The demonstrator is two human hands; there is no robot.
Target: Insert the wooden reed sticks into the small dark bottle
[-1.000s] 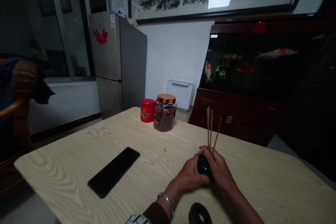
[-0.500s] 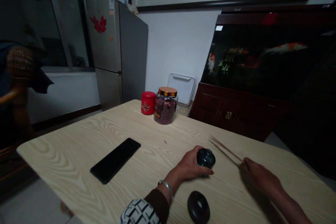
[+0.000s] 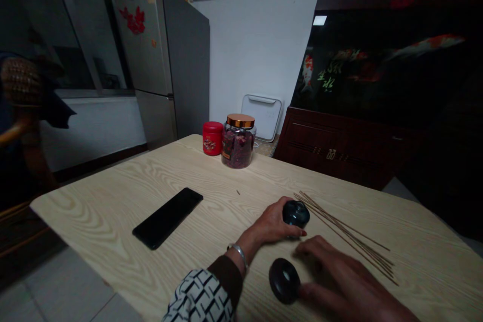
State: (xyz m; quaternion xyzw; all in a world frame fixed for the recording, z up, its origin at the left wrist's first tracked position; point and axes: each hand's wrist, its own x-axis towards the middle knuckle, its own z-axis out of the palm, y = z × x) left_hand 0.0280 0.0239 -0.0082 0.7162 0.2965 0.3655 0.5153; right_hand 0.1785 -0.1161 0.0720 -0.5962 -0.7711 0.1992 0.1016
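Note:
A small dark glazed pot (image 3: 296,214) stands on the table with my left hand (image 3: 273,221) curled around its left side, thumb and fingers closed on it. Nearer to me lies a dark ring-shaped piece (image 3: 279,289) with a hole in its middle. My right hand (image 3: 339,276), a little blurred, reaches over the table beside that ring. Its thumb and fingers are apart, with the thumb close to the ring's right edge; whether they touch I cannot tell. Several thin brown incense sticks (image 3: 350,236) lie fanned out beyond my right hand.
On the wooden table (image 3: 113,201) lie a black phone (image 3: 168,218) and a tiny brown fragment (image 3: 238,192). A red canister (image 3: 213,138) and a copper-lidded jar (image 3: 238,146) stand at the far edge. Behind are a fridge (image 3: 186,60) and a fish tank (image 3: 377,75).
My right hand has let go of the sticks, which now lie on the table, and has moved left toward the ring. My left hand still holds the pot. The camera view has tilted down slightly.

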